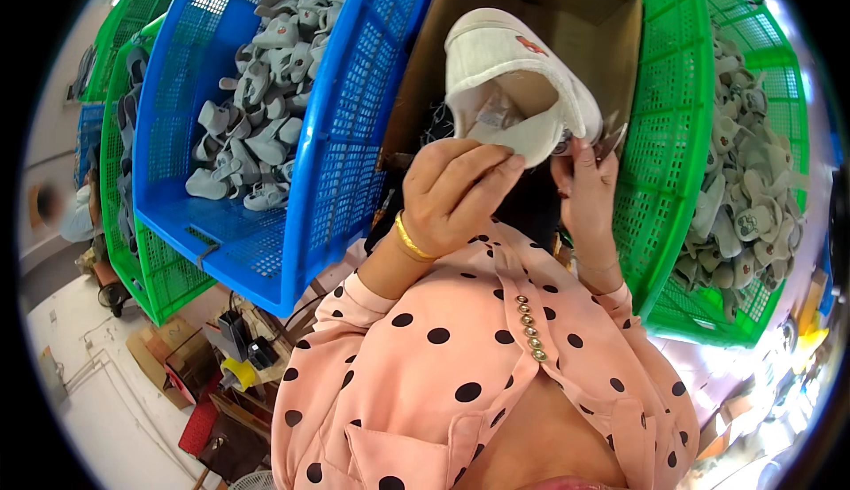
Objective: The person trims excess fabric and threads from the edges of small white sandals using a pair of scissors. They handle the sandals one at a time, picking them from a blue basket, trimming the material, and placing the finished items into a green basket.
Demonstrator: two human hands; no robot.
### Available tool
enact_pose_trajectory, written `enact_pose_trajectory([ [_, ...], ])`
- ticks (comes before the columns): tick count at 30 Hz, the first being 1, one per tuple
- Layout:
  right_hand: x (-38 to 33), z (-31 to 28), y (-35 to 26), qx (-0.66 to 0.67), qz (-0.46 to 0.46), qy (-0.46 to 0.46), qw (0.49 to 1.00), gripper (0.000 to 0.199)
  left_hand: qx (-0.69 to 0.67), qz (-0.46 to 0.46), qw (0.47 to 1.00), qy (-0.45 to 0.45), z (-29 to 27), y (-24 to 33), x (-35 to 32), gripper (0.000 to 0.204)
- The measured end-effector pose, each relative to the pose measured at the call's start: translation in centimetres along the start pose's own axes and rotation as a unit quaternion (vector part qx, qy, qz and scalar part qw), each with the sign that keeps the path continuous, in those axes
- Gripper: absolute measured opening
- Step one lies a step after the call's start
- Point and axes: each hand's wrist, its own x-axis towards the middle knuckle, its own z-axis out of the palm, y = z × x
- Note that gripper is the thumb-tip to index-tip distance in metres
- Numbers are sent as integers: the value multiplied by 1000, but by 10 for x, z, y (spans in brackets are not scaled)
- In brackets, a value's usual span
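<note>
A cream-white slipper point(505, 65) is raised in front of me, its opening toward me, with a small red mark on its top. My left hand point(456, 193) pinches its lower rim with the fingertips; a gold bangle circles that wrist. My right hand point(589, 193) grips the slipper's right edge, and something thin and clear shows at those fingers. Pink sleeves with black dots cover both forearms. A brown cardboard box point(567, 3) stands open right behind the slipper.
A blue plastic crate point(354, 109) on the left holds several grey slippers point(257, 118). A green crate point(673, 136) on the right holds several more. Another green crate point(124, 224) sits far left. Tools and cardboard lie on the floor point(212, 357) below.
</note>
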Motion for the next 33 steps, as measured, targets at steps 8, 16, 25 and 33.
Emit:
enact_pose_trajectory([
  [8,34,-58,-33,-1,-81,104,991,21,280,-28,959,-32,-115,-26,-15,19],
  [16,64,-107,-71,232,12,-27,972,44,140,-534,787,-275,-255,-167,-67,26],
  [25,48,-23,42,125,279,99,947,17,73,-371,676,-632,-145,-338,-226,39],
  [33,50,-34,69,-59,274,201,939,17,28,-466,819,-333,-2,-370,-242,35],
])
